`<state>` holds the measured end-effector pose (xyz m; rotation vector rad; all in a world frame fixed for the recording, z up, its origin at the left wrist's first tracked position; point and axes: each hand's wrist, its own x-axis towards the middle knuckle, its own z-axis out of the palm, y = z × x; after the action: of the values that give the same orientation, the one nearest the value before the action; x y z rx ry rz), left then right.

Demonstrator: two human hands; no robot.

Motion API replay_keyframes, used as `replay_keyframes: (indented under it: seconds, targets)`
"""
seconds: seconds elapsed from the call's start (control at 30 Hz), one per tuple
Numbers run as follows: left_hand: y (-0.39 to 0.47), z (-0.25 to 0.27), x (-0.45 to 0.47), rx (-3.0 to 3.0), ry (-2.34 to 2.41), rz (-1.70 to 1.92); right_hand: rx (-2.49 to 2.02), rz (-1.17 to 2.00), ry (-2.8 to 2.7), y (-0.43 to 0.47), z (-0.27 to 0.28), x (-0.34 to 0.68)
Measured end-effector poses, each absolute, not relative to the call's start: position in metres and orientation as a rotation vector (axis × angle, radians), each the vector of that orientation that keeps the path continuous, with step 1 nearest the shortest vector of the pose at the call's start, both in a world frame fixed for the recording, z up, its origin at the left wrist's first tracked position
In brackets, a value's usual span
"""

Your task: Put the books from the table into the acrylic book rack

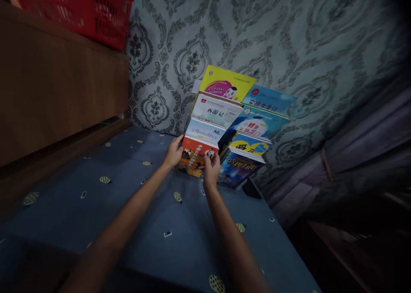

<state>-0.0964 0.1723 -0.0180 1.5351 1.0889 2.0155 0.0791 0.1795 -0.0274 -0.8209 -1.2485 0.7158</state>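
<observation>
Two columns of books lean back in steps against the wall. At the front of the left column stands an orange book (194, 158) with white Chinese lettering. My left hand (174, 152) is closed on its left edge. My right hand (212, 168) grips its right side, fingers over the lower front cover. Behind it rise a pale blue book (205, 130), a white book (218, 112) and a tall yellow book (227, 81). The right column has a dark blue book (239, 166) in front, then a yellow-and-blue book (250, 144), a teal book (260, 121) and a light blue book (269, 99).
Everything stands on a dark blue patterned cloth (154, 211). A wooden cabinet (64, 83) bounds the left, with a red plastic basket (109, 14) on top. Grey patterned wallpaper (192, 40) is behind. A tied purple curtain (308, 173) hangs to the right, past the cloth's edge.
</observation>
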Motion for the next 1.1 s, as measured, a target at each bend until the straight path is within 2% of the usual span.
replay_keyframes:
  seconds: [0.23,0.57,1.1]
  targets:
    - [0.172,-0.016,-0.099,1.510,1.057,1.975,-0.808,0.720,-1.214,0.178,-0.027,0.074]
    - [0.133,-0.006,-0.140,0.992,1.176,1.937,-0.853,0.731,-1.289,0.151,-0.063,0.102]
    - [0.101,-0.053,-0.012,1.526,1.131,1.512,-1.036,0.675,-1.281,0.128,-0.093,0.222]
